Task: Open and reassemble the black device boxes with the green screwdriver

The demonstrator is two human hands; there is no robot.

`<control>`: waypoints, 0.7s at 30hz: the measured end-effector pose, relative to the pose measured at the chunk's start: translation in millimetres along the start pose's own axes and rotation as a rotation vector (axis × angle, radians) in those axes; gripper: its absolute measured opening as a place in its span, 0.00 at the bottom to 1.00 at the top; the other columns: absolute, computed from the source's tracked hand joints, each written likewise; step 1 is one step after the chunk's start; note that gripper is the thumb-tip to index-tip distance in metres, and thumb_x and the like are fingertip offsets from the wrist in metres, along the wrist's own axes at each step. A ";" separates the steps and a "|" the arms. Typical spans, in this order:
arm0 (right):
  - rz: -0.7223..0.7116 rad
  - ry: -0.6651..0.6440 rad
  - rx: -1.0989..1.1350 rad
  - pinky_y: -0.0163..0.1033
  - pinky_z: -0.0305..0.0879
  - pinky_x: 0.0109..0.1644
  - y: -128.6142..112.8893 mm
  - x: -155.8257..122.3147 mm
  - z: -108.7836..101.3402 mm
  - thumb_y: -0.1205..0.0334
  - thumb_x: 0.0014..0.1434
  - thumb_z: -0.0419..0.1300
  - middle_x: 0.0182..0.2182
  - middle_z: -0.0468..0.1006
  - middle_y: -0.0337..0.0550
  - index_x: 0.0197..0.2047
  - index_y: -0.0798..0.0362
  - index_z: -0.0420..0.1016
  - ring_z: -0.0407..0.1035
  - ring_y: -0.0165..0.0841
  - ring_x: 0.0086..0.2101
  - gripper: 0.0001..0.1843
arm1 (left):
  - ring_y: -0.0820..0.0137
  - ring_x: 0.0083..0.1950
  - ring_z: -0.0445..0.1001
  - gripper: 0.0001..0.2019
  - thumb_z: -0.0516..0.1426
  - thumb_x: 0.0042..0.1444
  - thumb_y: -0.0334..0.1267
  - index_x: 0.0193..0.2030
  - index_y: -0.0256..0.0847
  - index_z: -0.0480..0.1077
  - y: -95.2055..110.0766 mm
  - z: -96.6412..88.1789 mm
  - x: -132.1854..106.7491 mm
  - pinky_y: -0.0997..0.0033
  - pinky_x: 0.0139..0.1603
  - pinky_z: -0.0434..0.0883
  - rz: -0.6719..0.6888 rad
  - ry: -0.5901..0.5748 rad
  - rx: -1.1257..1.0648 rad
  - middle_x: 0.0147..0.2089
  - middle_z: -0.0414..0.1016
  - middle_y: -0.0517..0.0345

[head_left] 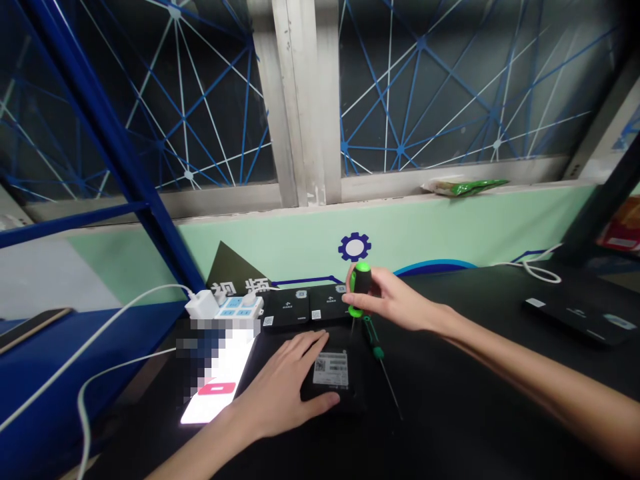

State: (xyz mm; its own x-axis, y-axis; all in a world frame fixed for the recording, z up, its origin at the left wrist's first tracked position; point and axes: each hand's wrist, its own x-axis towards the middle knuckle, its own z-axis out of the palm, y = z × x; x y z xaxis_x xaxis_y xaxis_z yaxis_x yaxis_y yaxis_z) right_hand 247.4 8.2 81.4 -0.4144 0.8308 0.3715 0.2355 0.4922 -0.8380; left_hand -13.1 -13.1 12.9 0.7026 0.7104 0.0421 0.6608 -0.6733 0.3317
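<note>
My left hand [287,383] lies flat with its fingers spread on a small black box [333,377] that bears a white label. My right hand [395,300] is closed round the black and green handle of a screwdriver [359,290], held upright with its tip down at the box's far edge. A second, thinner green screwdriver [377,350] lies on the black table [450,400] just right of the box. Two more black boxes [305,308] sit side by side behind it.
A lit phone [220,380] lies left of my left hand. Behind it sits a white power strip [235,308] with a charger and white cables running left. A black device [580,317] lies at the far right, a green packet [465,187] on the window sill.
</note>
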 end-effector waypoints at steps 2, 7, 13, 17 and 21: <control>-0.027 -0.033 -0.033 0.35 0.61 0.28 1.3 3.1 1.9 0.52 0.62 0.62 0.25 0.69 0.36 0.34 0.52 0.69 0.62 0.30 0.24 0.12 | 0.51 0.73 0.49 0.40 0.55 0.61 0.59 0.74 0.52 0.43 -2.3 0.8 -0.4 0.45 0.69 0.56 0.001 -0.017 -0.005 0.75 0.47 0.52; -0.058 0.059 -0.025 0.34 0.61 0.26 18.2 -1.6 13.6 0.50 0.65 0.58 0.24 0.70 0.36 0.37 0.52 0.68 0.63 0.29 0.22 0.13 | 0.52 0.74 0.46 0.38 0.53 0.64 0.58 0.75 0.52 0.40 -0.6 2.7 0.3 0.44 0.69 0.54 0.011 -0.008 -0.013 0.76 0.44 0.52; -0.122 0.184 0.003 0.35 0.63 0.31 44.4 -22.1 37.1 0.52 0.68 0.54 0.28 0.74 0.39 0.46 0.52 0.68 0.68 0.31 0.26 0.12 | 0.51 0.74 0.45 0.39 0.51 0.64 0.61 0.75 0.49 0.41 3.0 8.0 1.9 0.43 0.69 0.54 -0.018 -0.004 -0.016 0.76 0.43 0.49; -0.157 0.225 -0.036 0.37 0.66 0.36 56.7 -30.2 44.7 0.54 0.69 0.52 0.30 0.76 0.40 0.52 0.51 0.66 0.71 0.33 0.30 0.13 | 0.50 0.74 0.45 0.38 0.51 0.64 0.61 0.75 0.49 0.42 2.9 6.0 2.4 0.42 0.69 0.54 -0.023 -0.004 -0.019 0.75 0.45 0.49; -0.162 0.203 -0.074 0.38 0.67 0.38 66.0 -34.4 49.7 0.55 0.70 0.51 0.30 0.77 0.41 0.52 0.51 0.67 0.71 0.34 0.30 0.13 | 0.50 0.73 0.48 0.38 0.52 0.63 0.61 0.74 0.50 0.44 4.4 2.0 2.7 0.43 0.69 0.55 -0.019 -0.009 -0.034 0.75 0.47 0.49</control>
State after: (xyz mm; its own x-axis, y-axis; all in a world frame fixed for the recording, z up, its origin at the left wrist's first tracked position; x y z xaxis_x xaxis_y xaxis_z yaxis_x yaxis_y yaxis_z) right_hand 233.4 -0.8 -6.5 -0.2686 0.7713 0.5771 0.2472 0.6342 -0.7326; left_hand -7.7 -14.6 12.6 0.6925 0.7208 0.0275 0.6645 -0.6524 0.3644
